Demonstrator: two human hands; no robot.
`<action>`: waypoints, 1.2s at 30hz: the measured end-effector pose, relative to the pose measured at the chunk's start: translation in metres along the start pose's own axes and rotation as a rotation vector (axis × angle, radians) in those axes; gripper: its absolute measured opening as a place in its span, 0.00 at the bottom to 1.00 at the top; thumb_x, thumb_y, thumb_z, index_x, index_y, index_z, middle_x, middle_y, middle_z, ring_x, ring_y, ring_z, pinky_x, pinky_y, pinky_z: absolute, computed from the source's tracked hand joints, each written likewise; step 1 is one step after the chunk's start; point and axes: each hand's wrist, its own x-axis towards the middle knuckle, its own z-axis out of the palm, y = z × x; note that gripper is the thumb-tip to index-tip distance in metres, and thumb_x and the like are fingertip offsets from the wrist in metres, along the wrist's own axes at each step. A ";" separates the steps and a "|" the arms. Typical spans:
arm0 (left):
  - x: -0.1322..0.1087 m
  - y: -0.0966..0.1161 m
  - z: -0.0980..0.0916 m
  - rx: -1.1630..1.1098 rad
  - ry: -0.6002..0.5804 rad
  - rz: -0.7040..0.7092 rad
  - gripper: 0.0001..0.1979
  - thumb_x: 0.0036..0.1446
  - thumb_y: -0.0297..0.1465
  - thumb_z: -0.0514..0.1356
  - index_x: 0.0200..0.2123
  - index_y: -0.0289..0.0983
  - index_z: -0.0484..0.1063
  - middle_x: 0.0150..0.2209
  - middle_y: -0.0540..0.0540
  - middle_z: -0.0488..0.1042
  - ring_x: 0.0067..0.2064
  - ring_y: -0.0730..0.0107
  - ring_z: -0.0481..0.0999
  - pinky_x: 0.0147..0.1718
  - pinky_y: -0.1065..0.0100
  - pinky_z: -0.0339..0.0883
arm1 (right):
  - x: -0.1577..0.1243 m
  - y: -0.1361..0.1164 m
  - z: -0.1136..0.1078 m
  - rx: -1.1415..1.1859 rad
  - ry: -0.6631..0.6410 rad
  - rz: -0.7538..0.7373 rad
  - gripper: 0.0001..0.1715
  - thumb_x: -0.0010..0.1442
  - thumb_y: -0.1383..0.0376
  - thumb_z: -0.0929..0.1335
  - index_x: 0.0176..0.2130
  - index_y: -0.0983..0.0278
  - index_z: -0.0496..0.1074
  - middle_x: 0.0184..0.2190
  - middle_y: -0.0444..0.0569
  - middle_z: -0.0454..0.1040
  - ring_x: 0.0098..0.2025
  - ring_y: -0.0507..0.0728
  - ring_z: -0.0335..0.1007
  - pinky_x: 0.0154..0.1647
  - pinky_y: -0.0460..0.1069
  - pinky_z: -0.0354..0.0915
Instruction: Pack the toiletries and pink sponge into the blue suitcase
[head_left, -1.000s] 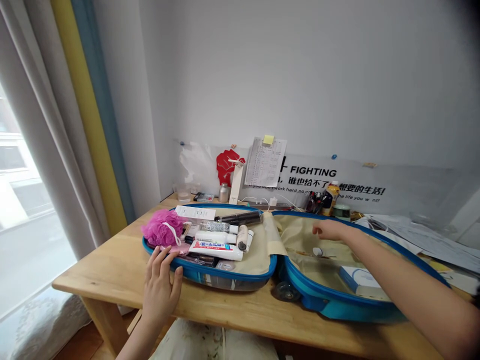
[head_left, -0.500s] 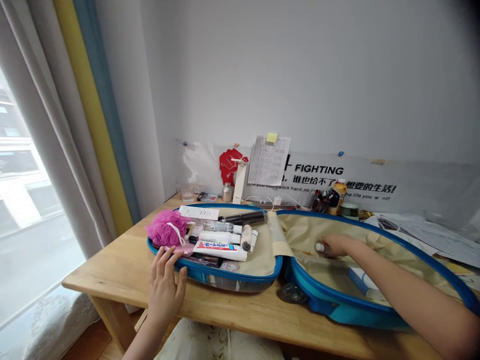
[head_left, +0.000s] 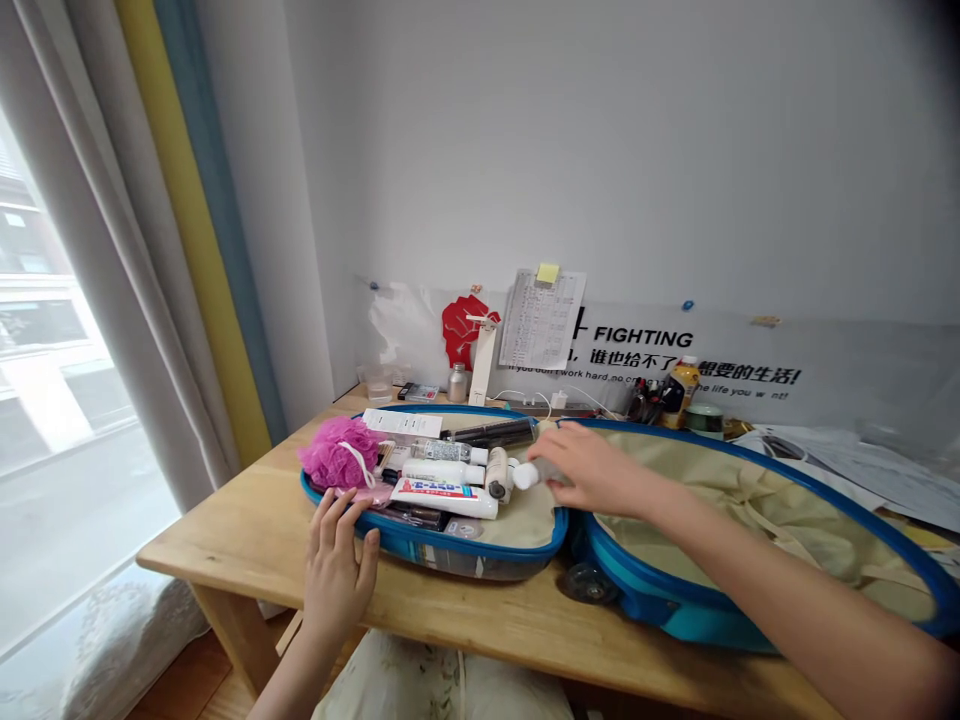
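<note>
An open blue suitcase point(head_left: 487, 562) lies on the wooden desk, its two halves spread side by side. My left hand point(head_left: 337, 545) rests with fingers apart on the near rim of the left half, close to a pink bath puff point(head_left: 341, 452). My right hand point(head_left: 589, 468) is closed around a small bottle with a white cap point(head_left: 527, 475), held over the inner side of the left half. Beside it lie a toothpaste tube point(head_left: 446, 497), a cream-coloured tube point(head_left: 498, 472), a clear bottle point(head_left: 441, 451) and a white tube point(head_left: 439, 471). Most of the held bottle is hidden by my fingers.
The suitcase's right half point(head_left: 675, 545) has beige lining and straps. Behind the suitcase stand a silver bottle point(head_left: 457, 383), a power strip point(head_left: 581, 411), a yellow bottle point(head_left: 681, 392) and a green jar point(head_left: 705, 420). Papers point(head_left: 825, 460) lie at the right.
My right hand has moved left with the white-capped bottle, from inside the right half to over the left half. My left hand stays on the rim.
</note>
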 end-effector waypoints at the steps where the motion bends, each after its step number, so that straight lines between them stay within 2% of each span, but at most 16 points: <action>1: 0.000 0.000 0.000 0.000 -0.002 -0.002 0.17 0.64 0.35 0.49 0.55 0.40 0.63 0.57 0.39 0.64 0.66 0.51 0.52 0.63 0.45 0.51 | 0.003 -0.014 0.002 0.008 -0.032 -0.038 0.20 0.53 0.65 0.65 0.48 0.60 0.70 0.45 0.52 0.73 0.44 0.58 0.70 0.49 0.55 0.62; 4: 0.000 0.000 0.000 0.001 -0.008 -0.005 0.17 0.64 0.35 0.49 0.55 0.40 0.62 0.57 0.39 0.64 0.67 0.51 0.52 0.63 0.45 0.50 | 0.012 -0.044 0.010 0.018 -0.145 -0.081 0.21 0.54 0.63 0.66 0.48 0.63 0.71 0.45 0.54 0.73 0.41 0.59 0.70 0.42 0.53 0.63; 7: 0.001 0.000 0.000 0.008 -0.006 0.008 0.17 0.64 0.35 0.49 0.55 0.39 0.62 0.57 0.38 0.64 0.67 0.51 0.52 0.62 0.45 0.51 | 0.023 -0.060 0.018 0.025 -0.180 -0.093 0.18 0.54 0.61 0.68 0.46 0.63 0.73 0.44 0.55 0.75 0.45 0.61 0.70 0.46 0.55 0.62; 9: 0.001 0.000 0.000 0.013 0.000 0.019 0.17 0.64 0.34 0.49 0.54 0.38 0.63 0.57 0.38 0.64 0.66 0.51 0.52 0.62 0.46 0.51 | 0.031 -0.067 0.023 0.034 -0.192 -0.082 0.18 0.54 0.61 0.68 0.46 0.63 0.73 0.43 0.56 0.76 0.46 0.62 0.70 0.46 0.55 0.62; 13: 0.000 0.000 0.001 0.010 0.013 0.020 0.17 0.64 0.34 0.49 0.54 0.39 0.63 0.57 0.39 0.64 0.66 0.52 0.53 0.62 0.46 0.51 | 0.042 -0.077 0.029 0.084 -0.218 -0.046 0.21 0.55 0.57 0.69 0.47 0.62 0.72 0.43 0.53 0.77 0.44 0.61 0.72 0.39 0.52 0.62; 16: 0.000 -0.001 0.001 0.006 0.007 0.014 0.17 0.64 0.35 0.49 0.55 0.39 0.62 0.58 0.39 0.64 0.66 0.52 0.53 0.63 0.46 0.51 | 0.044 -0.076 0.023 0.140 -0.212 -0.011 0.20 0.54 0.55 0.70 0.45 0.59 0.73 0.43 0.49 0.77 0.43 0.59 0.72 0.36 0.49 0.62; 18: -0.001 -0.001 0.002 0.009 0.002 0.016 0.17 0.64 0.35 0.49 0.55 0.39 0.62 0.58 0.39 0.64 0.66 0.52 0.52 0.63 0.47 0.51 | 0.041 -0.064 0.012 0.173 -0.186 0.043 0.16 0.57 0.54 0.68 0.44 0.57 0.74 0.41 0.46 0.78 0.40 0.55 0.73 0.35 0.47 0.61; 20: -0.001 -0.002 0.002 0.014 0.001 0.021 0.17 0.64 0.35 0.48 0.55 0.39 0.62 0.58 0.38 0.63 0.66 0.52 0.52 0.62 0.47 0.51 | 0.036 -0.040 -0.002 0.186 -0.140 0.138 0.15 0.61 0.55 0.64 0.44 0.57 0.73 0.41 0.45 0.78 0.39 0.54 0.72 0.35 0.47 0.61; 23: -0.001 -0.002 0.002 0.016 0.007 0.022 0.17 0.64 0.35 0.49 0.54 0.39 0.62 0.58 0.39 0.64 0.66 0.52 0.53 0.62 0.47 0.51 | 0.024 0.011 -0.016 0.151 -0.099 0.316 0.18 0.64 0.58 0.59 0.46 0.59 0.72 0.43 0.48 0.77 0.41 0.55 0.72 0.39 0.49 0.63; 25: -0.001 -0.002 0.002 0.014 0.013 0.018 0.17 0.64 0.35 0.49 0.54 0.39 0.62 0.57 0.39 0.64 0.66 0.52 0.53 0.63 0.47 0.51 | 0.012 0.047 -0.013 0.123 -0.150 0.402 0.17 0.63 0.60 0.59 0.44 0.61 0.73 0.43 0.50 0.77 0.40 0.56 0.73 0.38 0.50 0.64; 28: 0.000 0.000 0.001 0.012 0.021 0.017 0.17 0.64 0.35 0.48 0.54 0.39 0.62 0.56 0.39 0.65 0.66 0.52 0.53 0.63 0.47 0.51 | -0.010 0.088 0.009 0.111 -0.338 0.455 0.09 0.60 0.62 0.65 0.36 0.62 0.74 0.37 0.49 0.77 0.37 0.55 0.73 0.38 0.49 0.66; 30: 0.001 0.000 0.001 0.013 0.026 0.023 0.17 0.64 0.35 0.48 0.54 0.39 0.62 0.56 0.39 0.65 0.66 0.52 0.53 0.63 0.47 0.51 | -0.024 0.104 0.031 0.102 -0.450 0.477 0.10 0.60 0.60 0.68 0.35 0.64 0.73 0.36 0.47 0.76 0.37 0.53 0.72 0.40 0.50 0.67; 33: 0.001 0.000 0.001 0.020 0.025 0.036 0.17 0.64 0.34 0.48 0.54 0.39 0.62 0.56 0.38 0.65 0.66 0.52 0.53 0.62 0.47 0.52 | -0.036 0.115 0.062 0.096 -0.546 0.504 0.15 0.62 0.56 0.66 0.42 0.66 0.71 0.39 0.47 0.74 0.39 0.51 0.70 0.43 0.52 0.69; 36: 0.001 -0.001 0.001 0.031 0.022 0.045 0.17 0.64 0.34 0.48 0.54 0.38 0.62 0.57 0.38 0.64 0.66 0.52 0.53 0.62 0.47 0.52 | -0.039 0.119 0.086 0.113 -0.585 0.502 0.17 0.62 0.56 0.66 0.45 0.66 0.70 0.41 0.47 0.73 0.40 0.52 0.71 0.43 0.52 0.70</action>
